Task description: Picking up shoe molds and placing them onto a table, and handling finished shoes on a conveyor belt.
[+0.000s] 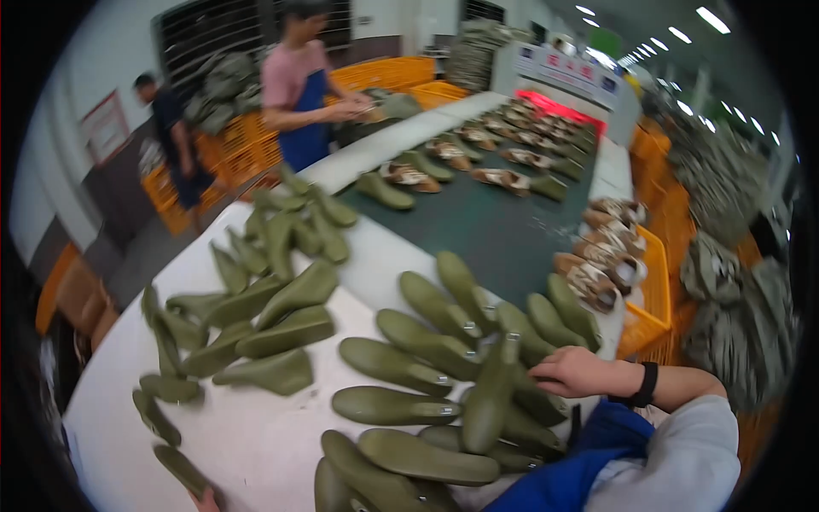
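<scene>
My right hand (pixel 573 372) reaches into a cluster of green shoe lasts, its fingers curled round the end of one shoe last (pixel 539 399); part of the grip is hidden. More lasts lie around it, one (pixel 490 397) resting on top of others. At the lower left edge, only a small part of my left hand (pixel 205 502) shows, closed at the end of another green shoe last (pixel 179 468). Further lasts (pixel 281 333) are spread loosely across the left side of the white table (pixel 256 435).
A dark green conveyor belt (pixel 478 224) carries brown-and-white shoes and lasts toward a machine with a red-lit opening (pixel 559 111). Several shoes (pixel 589 277) line its right edge beside an orange crate (pixel 650 286). A person in a blue apron (pixel 303 128) stands across; another person (pixel 171 132) is further left.
</scene>
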A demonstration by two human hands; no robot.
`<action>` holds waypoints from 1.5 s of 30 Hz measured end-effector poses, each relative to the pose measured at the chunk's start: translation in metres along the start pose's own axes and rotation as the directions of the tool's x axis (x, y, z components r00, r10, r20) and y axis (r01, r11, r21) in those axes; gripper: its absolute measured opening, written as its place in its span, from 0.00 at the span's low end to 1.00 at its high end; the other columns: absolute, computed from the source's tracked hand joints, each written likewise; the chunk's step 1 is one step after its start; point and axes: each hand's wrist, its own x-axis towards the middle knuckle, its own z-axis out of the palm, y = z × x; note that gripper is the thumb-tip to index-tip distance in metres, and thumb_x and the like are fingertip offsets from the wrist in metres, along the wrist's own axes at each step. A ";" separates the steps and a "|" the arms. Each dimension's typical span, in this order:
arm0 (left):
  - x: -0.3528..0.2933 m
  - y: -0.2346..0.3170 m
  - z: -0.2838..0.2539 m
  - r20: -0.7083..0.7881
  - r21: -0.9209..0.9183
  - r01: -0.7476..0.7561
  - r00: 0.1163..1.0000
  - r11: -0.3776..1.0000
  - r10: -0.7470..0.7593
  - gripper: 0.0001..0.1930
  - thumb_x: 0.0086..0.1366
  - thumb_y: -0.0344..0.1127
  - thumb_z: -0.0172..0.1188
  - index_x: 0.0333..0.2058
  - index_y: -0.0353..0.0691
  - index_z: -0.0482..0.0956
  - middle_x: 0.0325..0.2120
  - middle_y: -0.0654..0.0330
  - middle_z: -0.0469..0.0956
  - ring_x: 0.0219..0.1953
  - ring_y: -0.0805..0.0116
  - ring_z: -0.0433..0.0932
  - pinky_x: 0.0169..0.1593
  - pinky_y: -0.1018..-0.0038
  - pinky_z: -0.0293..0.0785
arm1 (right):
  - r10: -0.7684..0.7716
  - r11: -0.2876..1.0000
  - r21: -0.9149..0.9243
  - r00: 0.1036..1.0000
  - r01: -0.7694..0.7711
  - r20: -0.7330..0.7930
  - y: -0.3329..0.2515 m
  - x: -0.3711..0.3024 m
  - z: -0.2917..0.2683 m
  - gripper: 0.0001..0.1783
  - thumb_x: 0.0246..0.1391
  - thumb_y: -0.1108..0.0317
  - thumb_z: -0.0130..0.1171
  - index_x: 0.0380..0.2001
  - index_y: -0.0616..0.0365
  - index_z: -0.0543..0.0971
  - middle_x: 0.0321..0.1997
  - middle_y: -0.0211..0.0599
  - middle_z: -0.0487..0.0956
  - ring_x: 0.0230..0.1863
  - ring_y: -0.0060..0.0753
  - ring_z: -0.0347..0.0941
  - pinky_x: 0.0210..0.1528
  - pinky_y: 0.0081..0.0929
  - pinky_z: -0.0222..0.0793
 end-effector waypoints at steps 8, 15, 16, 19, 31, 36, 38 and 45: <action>-0.284 0.184 0.090 0.338 -0.799 0.414 0.909 0.436 -0.243 0.25 0.57 0.35 0.54 0.53 0.34 0.62 0.50 0.47 0.65 0.53 0.50 0.62 0.56 0.47 0.58 | 0.015 0.837 0.548 1.000 -0.017 0.008 0.053 -0.084 -0.021 0.16 0.51 0.62 0.55 0.42 0.56 0.76 0.35 0.37 0.79 0.37 0.35 0.76 0.37 0.28 0.71; -0.473 0.299 0.306 0.635 -0.772 0.596 0.740 0.221 0.220 0.32 0.55 0.41 0.56 0.58 0.43 0.57 0.56 0.49 0.60 0.58 0.52 0.57 0.61 0.51 0.50 | -0.470 -0.061 0.998 0.883 -0.022 -0.009 0.050 -0.030 -0.020 0.28 0.56 0.60 0.53 0.57 0.61 0.62 0.49 0.33 0.73 0.49 0.20 0.68 0.51 0.21 0.64; -0.490 0.305 0.344 0.687 -0.725 0.634 0.689 0.267 0.230 0.37 0.55 0.45 0.57 0.61 0.46 0.52 0.57 0.49 0.58 0.59 0.52 0.55 0.61 0.52 0.52 | -0.503 -0.201 0.970 0.864 -0.136 0.017 0.053 -0.030 -0.021 0.30 0.56 0.59 0.54 0.58 0.61 0.59 0.52 0.31 0.71 0.52 0.20 0.66 0.52 0.20 0.62; -0.552 0.310 0.455 0.774 -0.633 0.726 0.588 0.270 0.234 0.34 0.58 0.49 0.54 0.60 0.44 0.55 0.60 0.53 0.55 0.61 0.53 0.54 0.63 0.56 0.48 | -0.616 -0.483 0.749 0.784 -0.454 0.079 0.104 -0.045 -0.032 0.26 0.55 0.64 0.54 0.55 0.63 0.62 0.55 0.41 0.68 0.55 0.28 0.65 0.58 0.29 0.61; -0.603 0.278 0.697 0.662 0.302 -0.125 0.741 0.945 -0.113 0.24 0.54 0.37 0.62 0.50 0.37 0.69 0.40 0.54 0.75 0.43 0.64 0.74 0.47 0.71 0.70 | 0.170 -0.040 0.991 0.976 -0.128 0.133 0.510 -0.009 -0.123 0.26 0.44 0.70 0.64 0.46 0.69 0.68 0.44 0.44 0.75 0.42 0.36 0.75 0.42 0.33 0.73; -0.588 0.236 0.725 0.603 0.471 -0.717 0.687 0.514 0.405 0.28 0.45 0.40 0.64 0.47 0.40 0.70 0.44 0.49 0.69 0.50 0.51 0.65 0.51 0.60 0.63 | 0.398 0.520 0.757 0.897 -0.395 0.194 0.611 0.086 -0.083 0.20 0.42 0.70 0.63 0.39 0.72 0.74 0.39 0.52 0.77 0.42 0.42 0.75 0.43 0.34 0.72; -0.587 0.227 0.736 0.599 0.473 -0.668 0.722 0.575 0.347 0.26 0.47 0.41 0.62 0.46 0.41 0.71 0.45 0.50 0.70 0.51 0.54 0.66 0.55 0.60 0.58 | 0.409 0.880 0.237 0.910 -0.412 0.063 0.625 0.109 -0.040 0.20 0.45 0.67 0.58 0.40 0.70 0.74 0.41 0.58 0.75 0.43 0.47 0.75 0.45 0.37 0.71; -0.590 0.231 0.738 0.591 0.526 -0.623 0.758 0.580 0.278 0.26 0.50 0.40 0.60 0.49 0.40 0.68 0.49 0.51 0.68 0.53 0.54 0.65 0.59 0.55 0.52 | 0.537 0.830 0.153 0.843 -0.536 0.039 0.654 0.148 0.043 0.17 0.46 0.69 0.55 0.41 0.63 0.69 0.38 0.51 0.77 0.43 0.47 0.74 0.44 0.38 0.70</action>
